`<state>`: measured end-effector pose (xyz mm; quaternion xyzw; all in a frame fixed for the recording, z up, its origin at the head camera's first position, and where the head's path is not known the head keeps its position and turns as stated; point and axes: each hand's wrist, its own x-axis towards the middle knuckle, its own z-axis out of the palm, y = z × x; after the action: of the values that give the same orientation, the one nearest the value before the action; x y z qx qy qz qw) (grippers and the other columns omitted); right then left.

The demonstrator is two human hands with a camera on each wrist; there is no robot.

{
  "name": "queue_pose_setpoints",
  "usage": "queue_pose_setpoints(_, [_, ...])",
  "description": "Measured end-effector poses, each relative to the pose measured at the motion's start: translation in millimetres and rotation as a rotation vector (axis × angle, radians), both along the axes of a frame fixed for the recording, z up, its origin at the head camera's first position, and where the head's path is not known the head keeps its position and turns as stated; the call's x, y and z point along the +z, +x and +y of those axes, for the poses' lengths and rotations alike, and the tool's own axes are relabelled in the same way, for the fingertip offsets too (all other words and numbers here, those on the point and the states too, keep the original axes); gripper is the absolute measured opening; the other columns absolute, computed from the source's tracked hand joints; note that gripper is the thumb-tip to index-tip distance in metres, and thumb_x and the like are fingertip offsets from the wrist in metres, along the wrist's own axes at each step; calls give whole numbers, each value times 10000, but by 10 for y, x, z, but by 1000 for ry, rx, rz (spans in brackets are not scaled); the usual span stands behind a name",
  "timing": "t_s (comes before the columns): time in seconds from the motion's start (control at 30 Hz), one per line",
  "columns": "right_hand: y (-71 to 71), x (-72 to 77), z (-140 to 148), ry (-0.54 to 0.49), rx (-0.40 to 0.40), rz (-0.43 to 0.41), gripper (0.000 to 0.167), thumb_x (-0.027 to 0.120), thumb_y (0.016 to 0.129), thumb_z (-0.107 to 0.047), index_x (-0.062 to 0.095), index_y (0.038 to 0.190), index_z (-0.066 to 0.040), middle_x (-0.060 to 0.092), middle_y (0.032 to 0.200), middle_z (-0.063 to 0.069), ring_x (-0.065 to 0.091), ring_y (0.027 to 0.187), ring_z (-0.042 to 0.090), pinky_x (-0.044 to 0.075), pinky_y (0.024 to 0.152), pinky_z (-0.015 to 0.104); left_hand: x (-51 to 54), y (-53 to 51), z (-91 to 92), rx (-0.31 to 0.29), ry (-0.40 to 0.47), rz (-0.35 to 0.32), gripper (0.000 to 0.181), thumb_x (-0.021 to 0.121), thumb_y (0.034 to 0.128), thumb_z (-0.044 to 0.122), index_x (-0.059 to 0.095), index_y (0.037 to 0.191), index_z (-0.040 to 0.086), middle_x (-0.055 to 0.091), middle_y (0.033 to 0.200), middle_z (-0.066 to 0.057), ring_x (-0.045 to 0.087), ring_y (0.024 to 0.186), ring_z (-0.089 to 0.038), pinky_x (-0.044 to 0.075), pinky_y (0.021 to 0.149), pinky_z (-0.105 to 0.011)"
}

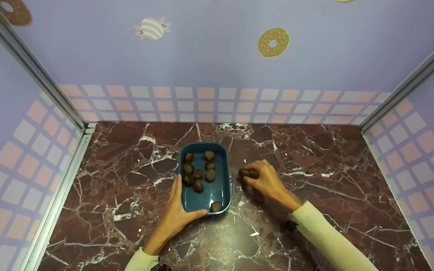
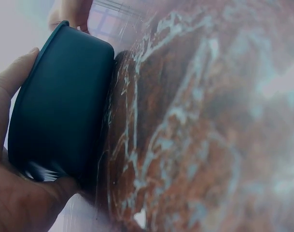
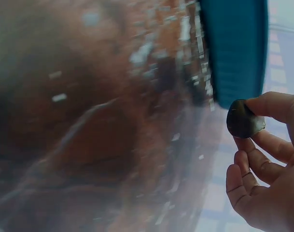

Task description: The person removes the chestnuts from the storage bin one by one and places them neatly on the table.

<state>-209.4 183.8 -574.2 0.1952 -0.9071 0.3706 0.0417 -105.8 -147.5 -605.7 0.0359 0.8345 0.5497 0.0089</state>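
The left hand (image 1: 179, 217) spreads around the near-left corner of the teal dish (image 1: 197, 201), fingers along the left wall and thumb against the near end; that light brace should be enough to stop it sliding on the marbled tabletop (image 1: 126, 180). The right hand (image 1: 269, 183) pinches a glossy chestnut (image 3: 244, 120) between thumb and fingers, just right of the dish; whether it touches the tabletop, I cannot tell. A gentle, even pinch suits its smooth shell. Lifting it above the right rim and releasing low should limit rolling; the loose chestnuts (image 1: 198, 186) leave bare floor toward the near side.
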Motion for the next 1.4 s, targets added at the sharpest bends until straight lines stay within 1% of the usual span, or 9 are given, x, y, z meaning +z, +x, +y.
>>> queue_pose_setpoints(0.17, [16, -146, 119, -10, -41, -32, 271, 896, 844, -15, 838, 1107, -39, 798, 1087, 114, 675, 1057, 314, 572, 979, 521, -5, -4, 20, 6, -3, -15, 1465, 1050, 735, 392, 71, 1778, 76, 55, 1831, -234, 139, 1663, -475, 208, 1288, -703])
queue_pose_setpoints(0.33, [12, -220, 193, -23, -61, -49, 278, 883, 850, -14, 841, 1124, -36, 811, 1083, 103, 676, 1022, 293, 572, 953, 505, -6, 2, 13, 1, 17, -19, 1460, 1048, 746, 373, 59, 1778, 76, 37, 1831, -241, 117, 1667, -475, 201, 1290, -705])
queue_pose_setpoints(0.5, [-16, -249, 242, -85, -95, -102, 276, 876, 860, -29, 846, 1133, -47, 817, 1055, 85, 709, 984, 254, 587, 921, 446, -13, 4, -4, -10, 29, -18, 1443, 1037, 773, 353, 38, 1778, 78, 7, 1832, -239, 86, 1674, -466, 190, 1297, -698])
queue_pose_setpoints(0.73, [-50, -279, 312, -161, -137, -161, 259, 866, 886, -17, 819, 1141, -16, 826, 1012, 123, 774, 894, 254, 623, 833, 366, -31, -8, -8, -4, 8, 2, 1477, 1044, 740, 430, 54, 1777, 71, 44, 1830, -240, 129, 1666, -471, 191, 1299, -688])
queue_pose_setpoints(0.9, [-50, -286, 360, -190, -174, -210, 239, 860, 915, -31, 808, 1146, 2, 820, 1024, 134, 769, 913, 249, 600, 836, 291, -25, -9, -7, -5, 14, -3, 1478, 1046, 739, 414, 51, 1778, 76, 34, 1827, -252, 133, 1662, -484, 187, 1292, -698])
queue_pose_setpoints(1.1, [-62, -282, 393, -211, -209, -216, 190, 840, 960, -80, 817, 1123, 16, 809, 942, 104, 719, 812, 188, 547, 719, 216, -26, -5, 1, 3, 0, 10, 1472, 1048, 735, 404, 65, 1773, 55, 54, 1825, -256, 151, 1659, -482, 195, 1294, -685])
queue_pose_setpoints(1.13, [-68, -281, 393, -210, -211, -216, 184, 832, 969, -85, 818, 1122, 17, 807, 926, 101, 713, 785, 186, 544, 690, 216, -27, -6, 2, 4, -2, 15, 1468, 1049, 735, 400, 69, 1771, 48, 58, 1823, -259, 152, 1658, -486, 195, 1294, -686])
queue_pose_setpoints(1.23, [-85, -276, 401, -187, -228, -201, 184, 819, 988, -112, 824, 1128, 7, 810, 929, 86, 714, 795, 178, 545, 722, 230, -24, -5, 3, 4, -5, 12, 1463, 1047, 741, 392, 67, 1773, 55, 52, 1826, -254, 140, 1661, -483, 191, 1295, -689])
queue_pose_setpoints(1.4, [-77, -244, 404, -147, -258, -127, 197, 822, 978, -109, 823, 1136, 9, 815, 1024, 130, 757, 941, 278, 590, 886, 400, -11, 6, -13, -8, 8, -16, 1452, 1034, 769, 397, 39, 1780, 89, 17, 1834, -230, 97, 1671, -475, 197, 1288, -714])
